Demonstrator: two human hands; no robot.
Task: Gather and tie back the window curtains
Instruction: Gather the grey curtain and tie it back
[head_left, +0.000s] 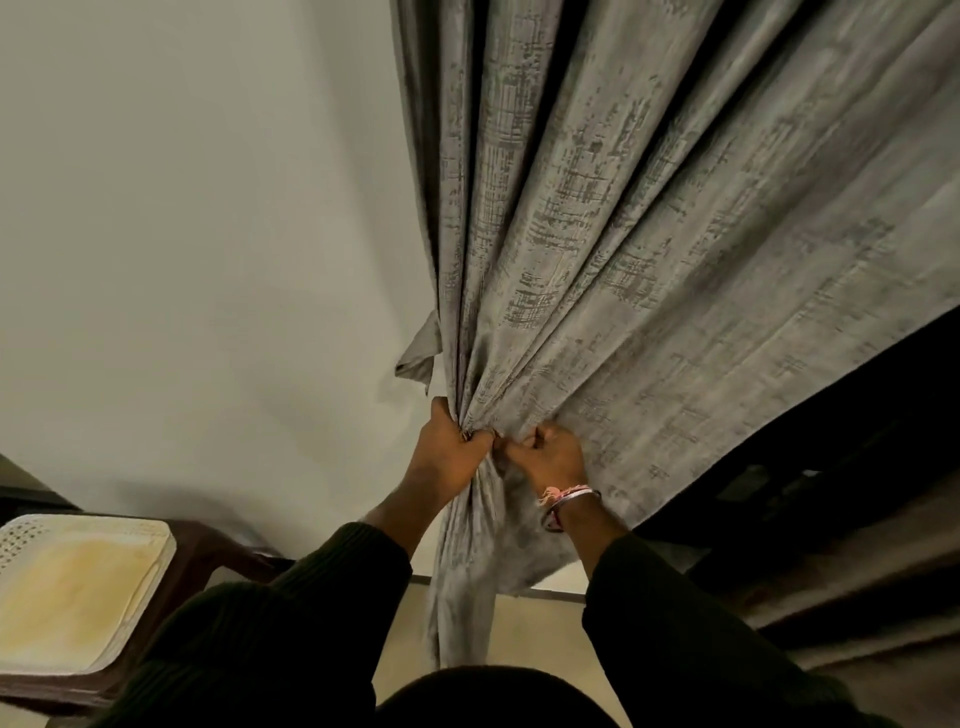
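Both hands on the grey curtain (597, 249), bunched tight vs. the wall (182, 234). Left hand (449, 452) fingers curled round the gather; right hand (548, 454) fist clamped on fabric just beside it, knuckles touching.

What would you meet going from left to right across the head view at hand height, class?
Wall → left hand → right hand → bracelet → curtain → dark window.

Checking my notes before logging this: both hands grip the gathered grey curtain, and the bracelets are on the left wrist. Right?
Not quite. Both hands, left hand and right hand, do grip the gathered grey curtain, but the bracelets are on the right wrist, as the head view shows.
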